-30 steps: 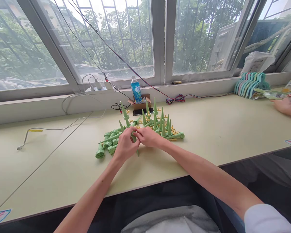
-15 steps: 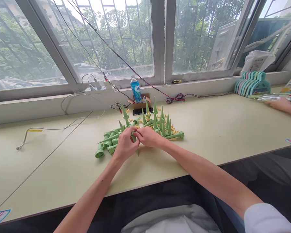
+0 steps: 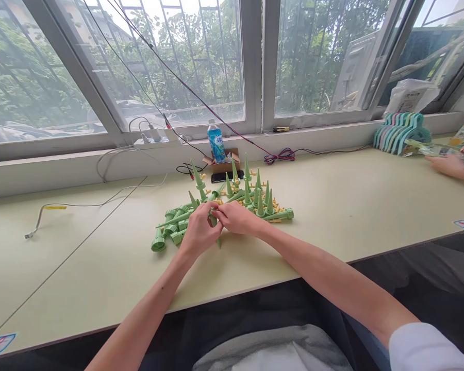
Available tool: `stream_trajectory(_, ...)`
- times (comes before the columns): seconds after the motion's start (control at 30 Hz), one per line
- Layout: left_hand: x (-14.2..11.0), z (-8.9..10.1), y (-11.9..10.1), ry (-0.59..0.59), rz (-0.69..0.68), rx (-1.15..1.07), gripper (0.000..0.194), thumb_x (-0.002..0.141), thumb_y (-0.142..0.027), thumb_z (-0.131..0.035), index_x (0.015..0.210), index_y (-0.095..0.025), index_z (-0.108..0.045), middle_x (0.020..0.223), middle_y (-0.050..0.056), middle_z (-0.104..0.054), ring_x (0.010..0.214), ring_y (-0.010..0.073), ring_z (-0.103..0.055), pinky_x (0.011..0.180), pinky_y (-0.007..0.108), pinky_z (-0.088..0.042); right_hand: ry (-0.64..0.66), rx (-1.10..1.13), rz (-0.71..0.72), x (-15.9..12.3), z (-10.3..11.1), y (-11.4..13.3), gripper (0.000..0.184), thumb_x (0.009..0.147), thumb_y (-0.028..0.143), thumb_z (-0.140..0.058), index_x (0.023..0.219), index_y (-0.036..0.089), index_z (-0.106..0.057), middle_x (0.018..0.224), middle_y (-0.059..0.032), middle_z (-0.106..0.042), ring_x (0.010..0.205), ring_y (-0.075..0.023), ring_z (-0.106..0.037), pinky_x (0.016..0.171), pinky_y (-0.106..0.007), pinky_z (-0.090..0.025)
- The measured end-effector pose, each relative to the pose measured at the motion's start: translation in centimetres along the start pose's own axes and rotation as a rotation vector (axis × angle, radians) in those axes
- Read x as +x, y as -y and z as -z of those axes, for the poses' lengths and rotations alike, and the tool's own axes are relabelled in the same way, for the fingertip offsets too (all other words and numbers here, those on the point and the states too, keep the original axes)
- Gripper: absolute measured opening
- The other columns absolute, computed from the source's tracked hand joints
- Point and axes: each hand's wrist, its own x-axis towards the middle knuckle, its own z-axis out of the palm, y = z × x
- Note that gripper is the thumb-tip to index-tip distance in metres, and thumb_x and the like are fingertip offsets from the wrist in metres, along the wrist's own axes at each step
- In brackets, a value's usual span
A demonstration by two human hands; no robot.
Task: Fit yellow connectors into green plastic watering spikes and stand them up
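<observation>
My left hand [image 3: 199, 229] is closed around a green plastic watering spike [image 3: 213, 221], whose pointed end slants down toward the table. At the top of that spike, my right hand [image 3: 237, 217] has its fingertips pinched together, touching the left fingers. Whatever lies between the right fingertips is hidden. Just beyond my hands, several like green spikes stand upright [image 3: 247, 195]. Others lie in a heap to the left, including one with its ribbed round cap [image 3: 158, 244] facing me. Small yellow plastic valves [image 3: 280, 213] are scattered among the spikes on the right.
A bottle of blue liquid [image 3: 216, 143] stands by a small cardboard box [image 3: 232, 156], with a black phone [image 3: 228, 176] in front. A white cable [image 3: 100, 204] crosses the table at left. At far right, a co-worker's hand [image 3: 448, 165] handles a package beside teal hangers [image 3: 400, 135].
My two hands and the spike keep almost the same place. At far right, the co-worker's package has lifted and tilted.
</observation>
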Motion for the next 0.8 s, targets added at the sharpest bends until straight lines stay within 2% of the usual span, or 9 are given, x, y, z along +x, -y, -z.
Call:
stream_trajectory(0.5,-0.08,-0.05,0.16,0.002,0.0,0.005,0.021,0.073,-0.019,-0.055,0.094,-0.021,-0.058,0.09,0.001,-0.062,0.048,0.0083,-0.047,0.057,0.026,-0.045,0.012,-0.014,-0.008,0.0,-0.09,-0.09,0.038,0.1,0.03,-0.037,0.072,0.015,-0.058,0.066,-0.0041,-0.056,0.057,-0.0118,-0.046,0.054,-0.023,-0.031)
stream_trajectory(0.8,-0.05,-0.04,0.03,-0.01,0.006,0.01,0.023,0.074,-0.022,-0.057,0.097,-0.021,-0.06,0.092,0.002,-0.063,0.048,0.0088,-0.047,0.059,0.027,-0.045,0.048,0.15,-0.065,0.05,0.56,0.26,0.037,0.098,0.022,-0.041,0.062,0.017,-0.05,0.054,0.0003,-0.049,0.05,-0.0101,-0.044,0.053,-0.023,-0.033)
